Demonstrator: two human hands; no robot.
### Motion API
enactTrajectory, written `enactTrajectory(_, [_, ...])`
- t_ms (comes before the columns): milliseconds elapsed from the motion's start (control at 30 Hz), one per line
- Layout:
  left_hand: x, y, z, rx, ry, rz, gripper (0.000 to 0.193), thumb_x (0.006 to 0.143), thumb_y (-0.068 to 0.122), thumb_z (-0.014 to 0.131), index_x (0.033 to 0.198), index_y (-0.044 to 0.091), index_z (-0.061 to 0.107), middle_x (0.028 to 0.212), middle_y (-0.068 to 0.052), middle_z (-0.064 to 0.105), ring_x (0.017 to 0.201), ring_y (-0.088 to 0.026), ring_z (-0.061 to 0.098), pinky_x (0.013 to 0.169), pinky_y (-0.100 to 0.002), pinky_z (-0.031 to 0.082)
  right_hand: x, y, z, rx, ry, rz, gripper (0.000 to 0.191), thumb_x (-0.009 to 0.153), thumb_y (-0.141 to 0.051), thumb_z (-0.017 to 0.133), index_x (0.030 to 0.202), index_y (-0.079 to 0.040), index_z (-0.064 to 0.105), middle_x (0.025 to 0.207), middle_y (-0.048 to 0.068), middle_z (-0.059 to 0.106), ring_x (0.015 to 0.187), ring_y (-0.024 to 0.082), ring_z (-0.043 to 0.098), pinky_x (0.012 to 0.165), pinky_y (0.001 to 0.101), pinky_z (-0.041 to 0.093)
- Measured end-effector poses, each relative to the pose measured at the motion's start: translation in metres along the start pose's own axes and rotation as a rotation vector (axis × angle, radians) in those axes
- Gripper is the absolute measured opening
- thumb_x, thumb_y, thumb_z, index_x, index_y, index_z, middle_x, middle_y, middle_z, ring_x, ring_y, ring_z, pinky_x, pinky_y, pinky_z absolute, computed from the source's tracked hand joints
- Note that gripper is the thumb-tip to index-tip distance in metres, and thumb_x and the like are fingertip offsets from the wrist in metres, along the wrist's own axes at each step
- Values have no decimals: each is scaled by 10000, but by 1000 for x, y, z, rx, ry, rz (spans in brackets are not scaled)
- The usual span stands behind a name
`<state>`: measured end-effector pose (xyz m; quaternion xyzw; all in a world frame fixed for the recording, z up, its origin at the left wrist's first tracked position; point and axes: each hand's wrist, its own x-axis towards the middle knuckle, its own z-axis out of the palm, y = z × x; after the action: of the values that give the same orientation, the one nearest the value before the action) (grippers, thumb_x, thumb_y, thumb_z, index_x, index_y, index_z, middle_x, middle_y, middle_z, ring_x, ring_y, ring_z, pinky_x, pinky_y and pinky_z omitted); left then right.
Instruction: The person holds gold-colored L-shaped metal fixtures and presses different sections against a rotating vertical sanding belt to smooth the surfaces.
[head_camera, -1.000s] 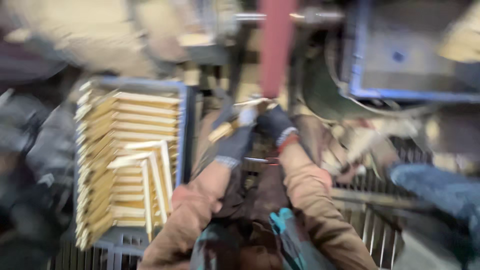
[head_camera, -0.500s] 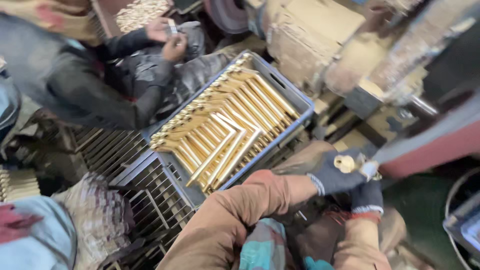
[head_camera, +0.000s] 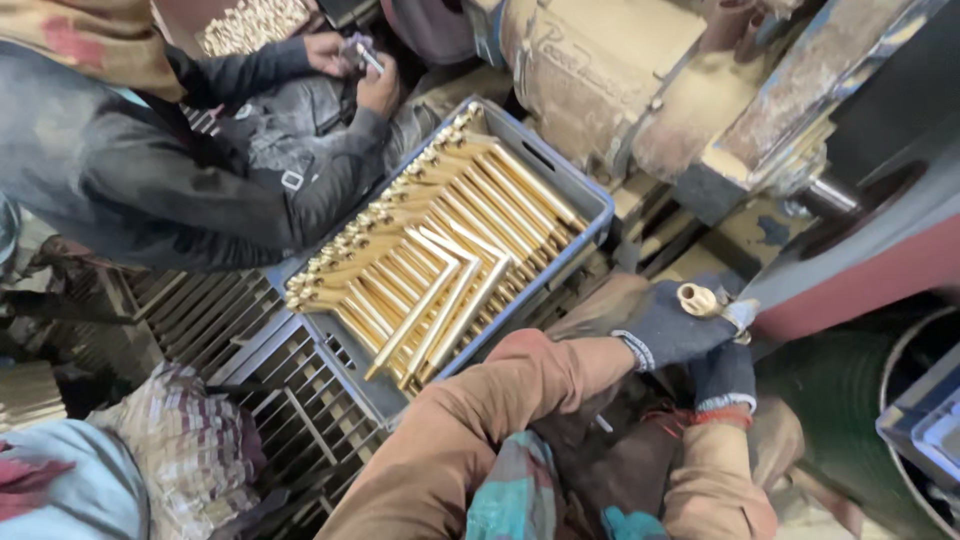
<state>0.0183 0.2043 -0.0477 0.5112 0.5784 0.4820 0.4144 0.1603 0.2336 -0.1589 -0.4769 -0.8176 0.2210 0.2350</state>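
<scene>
Dominating the right of the view is a grinding or polishing machine (head_camera: 640, 90) with a dusty tan housing, and below it a reddish belt or guard (head_camera: 860, 285) slants across toward the person's hands. Left of that sits a blue-grey plastic crate (head_camera: 590, 205) packed with long brass pipe pieces (head_camera: 440, 260), laid side by side with their threaded ends lined up along the far wall; a few lie crosswise on top. Beside the crate a co-worker in a dark jacket (head_camera: 150, 190) sits with both hands up near a small part. Empty wire-walled crates (head_camera: 250, 350) stand below.

The left hand (head_camera: 670, 330), in a dark glove, is closed around a small brass fitting (head_camera: 697, 300), whose round open end shows just above the fingers, pressed close against the belt's edge. The right hand (head_camera: 725, 375), also gloved, sits directly under the left; it looks curled in support, but what it grips I cannot tell.

The fitting is likely solid brass: stiff, dense for its size, not fragile, though smooth and polished, so slippery. Its short body leaves little to hold; the best grip seems to be around the shank, away from the open end.
</scene>
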Motion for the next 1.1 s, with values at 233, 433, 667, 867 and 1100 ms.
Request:
enactTrajectory(233, [3,23,-5,189,-1,-20,350,936,399,754,1011,58,734,888,-111,763,807,-251,764,715,-353,596,17,-29,-12,388,101,75,421,1159,-213,323,1370,77,544,1336,208,637,1197,338,602,1024,473,467])
enactTrajectory(433, [0,-23,1,72,-2,170,396,891,386,741,1071,43,658,928,-124,752,828,-255,751,719,-374,596,6,-12,-12,27,-100,399,343,992,-229,518,1193,-15,695,1211,226,691,1185,369,638,1006,463,511])
enactTrajectory(667, [0,-29,6,96,-129,70,351,909,360,749,1047,43,689,909,-123,748,804,-222,719,714,-373,555,-3,9,4,212,202,236,388,851,-225,659,1133,42,680,1057,249,697,997,400,654,882,458,508])
enactTrajectory(867, [-18,-17,2,33,-194,3,327,930,338,739,1051,39,687,923,-105,748,814,-198,717,719,-351,557,-1,3,-8,432,189,396,319,882,-184,616,1126,2,703,1034,216,714,971,363,678,851,425,530])
enactTrajectory(1100, [-13,-11,10,-2,-195,-18,300,954,312,728,1055,33,685,940,-84,747,826,-171,716,724,-325,560,2,13,-6,104,202,301,307,897,-129,559,1137,-32,723,1001,196,723,933,337,696,814,396,548])
